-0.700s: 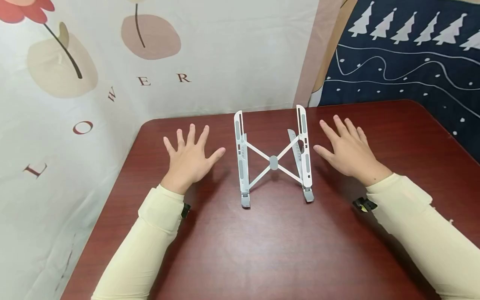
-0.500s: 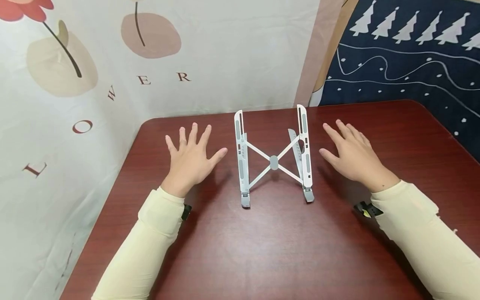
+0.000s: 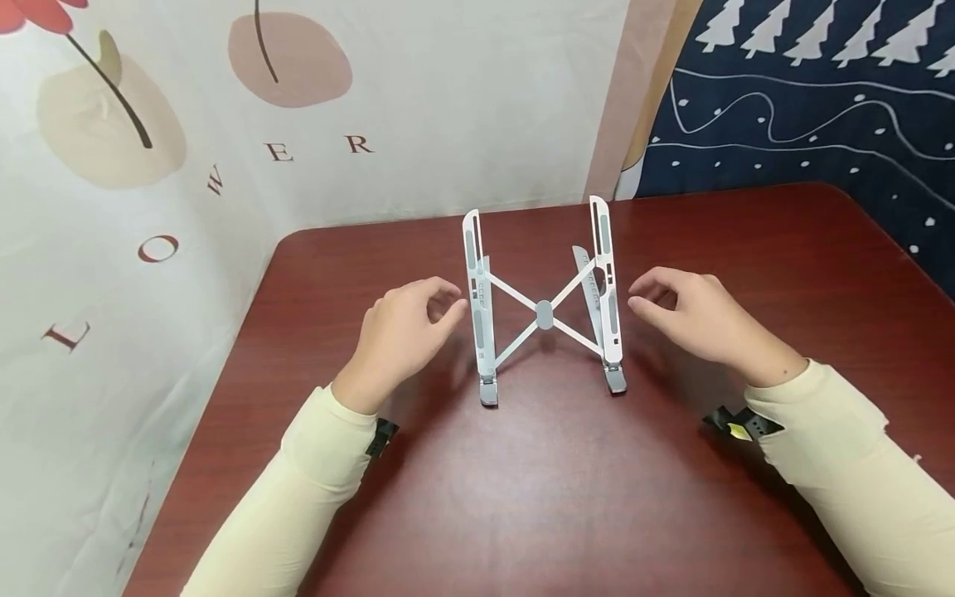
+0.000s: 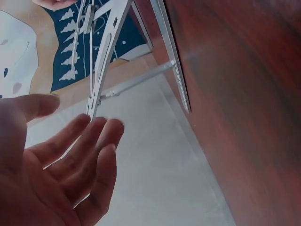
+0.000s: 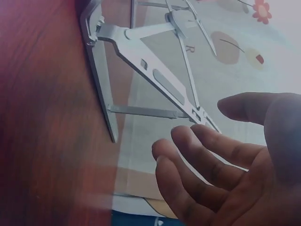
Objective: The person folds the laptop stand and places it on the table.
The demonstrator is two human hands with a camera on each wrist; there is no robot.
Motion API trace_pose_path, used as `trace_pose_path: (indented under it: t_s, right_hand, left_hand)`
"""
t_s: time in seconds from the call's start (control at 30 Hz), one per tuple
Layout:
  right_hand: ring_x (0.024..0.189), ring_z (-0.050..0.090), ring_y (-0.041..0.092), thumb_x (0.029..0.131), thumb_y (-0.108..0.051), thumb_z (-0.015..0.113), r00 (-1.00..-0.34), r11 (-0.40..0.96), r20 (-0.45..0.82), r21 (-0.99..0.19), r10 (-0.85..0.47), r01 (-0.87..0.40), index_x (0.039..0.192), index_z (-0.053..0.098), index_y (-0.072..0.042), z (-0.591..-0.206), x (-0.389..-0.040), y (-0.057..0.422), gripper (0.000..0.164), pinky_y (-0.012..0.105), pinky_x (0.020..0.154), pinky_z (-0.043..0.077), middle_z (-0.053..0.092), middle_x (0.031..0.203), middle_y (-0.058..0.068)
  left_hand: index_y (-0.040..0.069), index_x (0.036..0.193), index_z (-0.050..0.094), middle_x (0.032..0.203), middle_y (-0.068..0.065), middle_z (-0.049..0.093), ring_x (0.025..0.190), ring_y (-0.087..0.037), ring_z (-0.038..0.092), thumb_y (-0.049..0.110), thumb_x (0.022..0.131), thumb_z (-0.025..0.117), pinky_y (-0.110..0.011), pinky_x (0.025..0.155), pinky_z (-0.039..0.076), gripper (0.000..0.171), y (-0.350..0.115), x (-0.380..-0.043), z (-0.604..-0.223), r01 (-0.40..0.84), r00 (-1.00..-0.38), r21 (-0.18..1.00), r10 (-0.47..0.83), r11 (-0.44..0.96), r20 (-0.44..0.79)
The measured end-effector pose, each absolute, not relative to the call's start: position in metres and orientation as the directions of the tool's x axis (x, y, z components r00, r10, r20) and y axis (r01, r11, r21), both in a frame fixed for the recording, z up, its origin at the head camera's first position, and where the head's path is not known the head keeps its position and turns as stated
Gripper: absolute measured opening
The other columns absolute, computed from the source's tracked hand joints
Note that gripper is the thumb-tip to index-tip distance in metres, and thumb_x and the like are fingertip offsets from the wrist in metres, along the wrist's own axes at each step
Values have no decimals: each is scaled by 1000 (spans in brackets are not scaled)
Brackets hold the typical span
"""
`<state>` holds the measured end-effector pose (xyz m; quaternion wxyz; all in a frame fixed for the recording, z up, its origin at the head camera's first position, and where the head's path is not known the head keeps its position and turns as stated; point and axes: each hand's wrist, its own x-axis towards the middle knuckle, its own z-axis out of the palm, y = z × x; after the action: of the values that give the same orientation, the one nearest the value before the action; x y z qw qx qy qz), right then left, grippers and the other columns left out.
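A silver folding laptop stand [image 3: 545, 314] stands unfolded on the table, its two side rails joined by an X-shaped brace. Just left of it is my left hand [image 3: 400, 336], fingers bent and thumb apart from them, holding nothing. My right hand [image 3: 701, 319] hovers beside the right rail in much the same pose, also with nothing in it. The left wrist view has the left fingertips [image 4: 99, 121] close to the end of a rail [image 4: 107, 52]; whether they touch it I cannot tell. A similar small distance separates the right hand [image 5: 221, 174] from its rail [image 5: 155, 77].
The stand rests on a dark red wooden table [image 3: 552, 514] with rounded back corners. Behind it hangs a pale cloth [image 3: 462, 108] with printed flowers and letters. A navy cloth [image 3: 791, 124] with white trees hangs at the back right.
Both hands have gone from spread, straight fingers to bent fingers. The left has moved right, closer to the stand; the right stays close to its side. The stand has stayed in place on the table.
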<state>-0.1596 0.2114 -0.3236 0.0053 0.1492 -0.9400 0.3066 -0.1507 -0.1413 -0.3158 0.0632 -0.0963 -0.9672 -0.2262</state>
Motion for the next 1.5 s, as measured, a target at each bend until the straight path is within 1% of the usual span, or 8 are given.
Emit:
trace_pose_path:
  t_s: [0.27, 0.37, 0.53, 0.7, 0.87, 1.03, 1.13, 1.5]
  right_hand:
    - [68, 64, 15, 92, -15, 69, -927, 716, 9, -633, -374, -295, 105, 69, -5, -334, -161, 209, 16, 24, 61, 48, 73, 85, 7]
    - [66, 65, 15, 91, -10, 71, -920, 704, 7, -641, -393, -305, 102, 70, -4, -338, -162, 207, 14, 23, 58, 48, 73, 82, 8]
    - [65, 62, 13, 89, -10, 73, -916, 710, -11, -635, -401, -303, 97, 70, -5, -343, -163, 204, 10, 23, 58, 47, 72, 79, 5]
    - [65, 59, 10, 88, -11, 75, -909, 726, -26, -611, -415, -314, 91, 71, -8, -346, -162, 201, 6, 24, 58, 46, 70, 75, 0]
    - [65, 57, 10, 87, -11, 75, -908, 734, -21, -597, -419, -325, 88, 69, -9, -347, -162, 201, 7, 25, 59, 45, 69, 74, -1]
    - [64, 59, 10, 87, -10, 75, -908, 726, -24, -609, -419, -319, 87, 67, -8, -349, -162, 201, 8, 24, 57, 45, 69, 73, -1]
    - [63, 59, 10, 87, -8, 74, -906, 719, -23, -617, -422, -320, 87, 66, -7, -349, -162, 200, 8, 24, 56, 45, 69, 72, 0]
    - [61, 57, 9, 87, -7, 74, -907, 710, -25, -630, -421, -313, 85, 65, -6, -351, -160, 197, 9, 23, 54, 43, 68, 70, 0]
  left_hand:
    - [26, 105, 72, 92, 16, 74, 83, -6, 69, 42, 93, 65, -39, 73, 50, 21, -136, -151, -325, 219, -970, 406, 244, 887, -12]
    - [26, 101, 73, 91, 17, 75, 84, -7, 70, 41, 92, 68, -38, 72, 50, 18, -134, -151, -329, 226, -963, 399, 265, 889, -44]
    - [25, 94, 74, 89, 15, 76, 84, -8, 70, 37, 92, 70, -37, 72, 51, 14, -133, -150, -333, 238, -953, 365, 288, 900, -89]
    - [23, 90, 73, 87, 12, 76, 83, -10, 70, 36, 91, 72, -38, 71, 51, 13, -132, -150, -335, 241, -948, 355, 297, 903, -111]
    - [22, 89, 72, 85, 11, 75, 80, -9, 69, 35, 89, 74, -37, 70, 51, 13, -132, -151, -335, 235, -947, 372, 299, 898, -122]
    - [19, 90, 70, 78, 10, 75, 66, -5, 68, 32, 90, 74, -32, 67, 47, 13, -132, -151, -335, 226, -936, 424, 316, 877, -156]
    - [17, 89, 69, 77, 9, 75, 61, -6, 69, 30, 90, 74, -31, 65, 44, 14, -133, -152, -335, 217, -930, 460, 325, 861, -172]
    - [15, 86, 67, 75, 7, 75, 62, -9, 71, 27, 91, 74, -29, 65, 43, 14, -134, -154, -338, 225, -920, 502, 352, 835, -173]
